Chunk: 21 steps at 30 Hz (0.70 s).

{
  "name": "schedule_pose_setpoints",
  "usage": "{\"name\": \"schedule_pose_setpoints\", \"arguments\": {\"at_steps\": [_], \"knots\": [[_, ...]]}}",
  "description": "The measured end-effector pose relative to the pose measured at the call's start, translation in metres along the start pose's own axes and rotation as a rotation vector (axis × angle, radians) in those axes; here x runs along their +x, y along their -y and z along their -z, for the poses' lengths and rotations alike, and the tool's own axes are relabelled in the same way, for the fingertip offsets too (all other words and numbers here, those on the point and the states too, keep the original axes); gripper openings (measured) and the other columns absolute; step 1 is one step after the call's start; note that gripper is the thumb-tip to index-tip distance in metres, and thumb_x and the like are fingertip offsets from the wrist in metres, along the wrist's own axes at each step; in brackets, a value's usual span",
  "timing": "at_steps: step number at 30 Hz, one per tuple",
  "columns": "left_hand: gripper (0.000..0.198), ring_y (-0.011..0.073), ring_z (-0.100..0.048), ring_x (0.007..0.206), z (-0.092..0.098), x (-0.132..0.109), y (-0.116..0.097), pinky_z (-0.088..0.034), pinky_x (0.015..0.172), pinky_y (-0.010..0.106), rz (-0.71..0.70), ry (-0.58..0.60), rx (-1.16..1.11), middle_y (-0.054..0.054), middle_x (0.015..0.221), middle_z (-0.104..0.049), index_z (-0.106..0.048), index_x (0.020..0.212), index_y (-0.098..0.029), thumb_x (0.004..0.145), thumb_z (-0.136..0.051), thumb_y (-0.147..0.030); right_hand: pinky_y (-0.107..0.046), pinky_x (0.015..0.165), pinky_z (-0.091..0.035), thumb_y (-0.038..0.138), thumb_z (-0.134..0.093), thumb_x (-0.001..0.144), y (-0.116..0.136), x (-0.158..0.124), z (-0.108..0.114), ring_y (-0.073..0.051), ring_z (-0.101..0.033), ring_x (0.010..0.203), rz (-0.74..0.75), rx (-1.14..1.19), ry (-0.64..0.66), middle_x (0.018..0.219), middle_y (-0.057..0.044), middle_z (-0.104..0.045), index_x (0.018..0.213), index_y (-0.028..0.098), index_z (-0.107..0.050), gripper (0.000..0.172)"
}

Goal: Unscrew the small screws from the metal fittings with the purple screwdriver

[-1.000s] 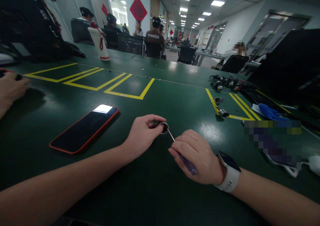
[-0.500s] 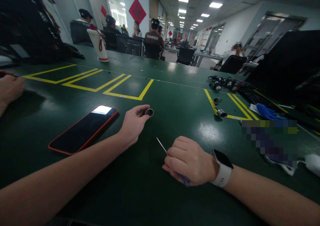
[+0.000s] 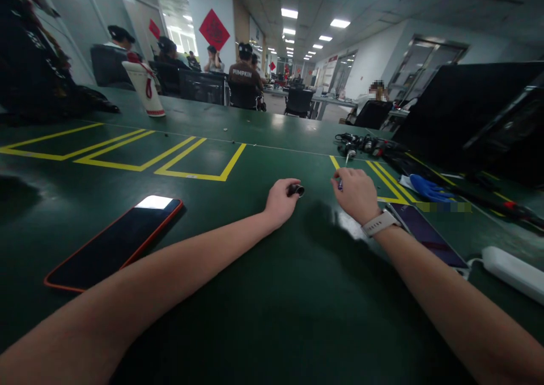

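We pinch a small round metal part (image 3: 299, 191) over the middle of the green tabletop (image 3: 272, 294).

Our left hand (image 3: 283, 203) squeezes the part between thumb and fingers, with its open end turned to the right; we cannot tell if it touches the tabletop. Our right hand (image 3: 356, 192), apart from it and nearer the right edge, curls around a thin tool (image 3: 340, 185) with a purple handle, and a white watch band (image 3: 379, 223) is on that wrist. Yellow tape (image 3: 389, 182) shows just beyond this hand. Toward the right edge we see a blue glove (image 3: 429, 187), a purple screen (image 3: 429, 235) and a white power strip (image 3: 512, 271). A phone (image 3: 117, 240) in an orange case lies toward the near left corner, and a white cup (image 3: 144, 90) stands close to the far edge, on the left.
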<state>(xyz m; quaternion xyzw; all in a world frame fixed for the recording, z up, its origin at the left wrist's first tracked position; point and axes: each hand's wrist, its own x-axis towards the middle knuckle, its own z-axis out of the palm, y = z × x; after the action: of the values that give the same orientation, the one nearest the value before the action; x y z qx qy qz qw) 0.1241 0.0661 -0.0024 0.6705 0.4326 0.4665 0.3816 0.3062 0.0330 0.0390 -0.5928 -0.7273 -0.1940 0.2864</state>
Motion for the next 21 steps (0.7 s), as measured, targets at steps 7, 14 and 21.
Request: {"name": "schedule_pose_setpoints", "arguments": {"at_steps": [7, 14, 21], "knots": [[0.038, 0.0224, -0.059, 0.107, -0.082, 0.042, -0.009, -0.042, 0.099, 0.036, -0.139, 0.162, 0.057, 0.016, 0.116, -0.063, -0.062, 0.110, -0.009, 0.073, -0.058, -0.002, -0.038, 0.061, -0.041, 0.024, -0.062, 0.074, -0.055, -0.005, -0.021, -0.029, -0.061, 0.071, -0.240, -0.007, 0.055, 0.066, -0.012, -0.060, 0.073, 0.017, -0.051, 0.014], [0.046, 0.0244, -0.059, 0.107, -0.120, 0.058, -0.020, -0.044, 0.096, 0.038, -0.203, 0.245, 0.114, 0.013, 0.114, -0.065, -0.060, 0.115, -0.014, 0.070, -0.060, -0.003, -0.052, 0.069, -0.042, 0.019, -0.050, 0.071, -0.070, 0.007, -0.012, -0.033, -0.061, 0.076, -0.415, 0.104, -0.020, 0.064, -0.008, -0.056, 0.069, 0.021, -0.047, 0.004], [0.051, 0.0240, -0.054, 0.112, -0.095, 0.027, -0.025, -0.045, 0.096, 0.037, -0.274, 0.182, 0.097, 0.018, 0.124, -0.054, -0.050, 0.122, -0.009, 0.072, -0.055, -0.002, -0.044, 0.069, -0.044, 0.030, -0.053, 0.071, -0.044, 0.012, -0.009, -0.024, -0.055, 0.072, -0.525, 0.375, -0.127, 0.068, -0.004, -0.053, 0.070, 0.023, -0.048, 0.009]]}}
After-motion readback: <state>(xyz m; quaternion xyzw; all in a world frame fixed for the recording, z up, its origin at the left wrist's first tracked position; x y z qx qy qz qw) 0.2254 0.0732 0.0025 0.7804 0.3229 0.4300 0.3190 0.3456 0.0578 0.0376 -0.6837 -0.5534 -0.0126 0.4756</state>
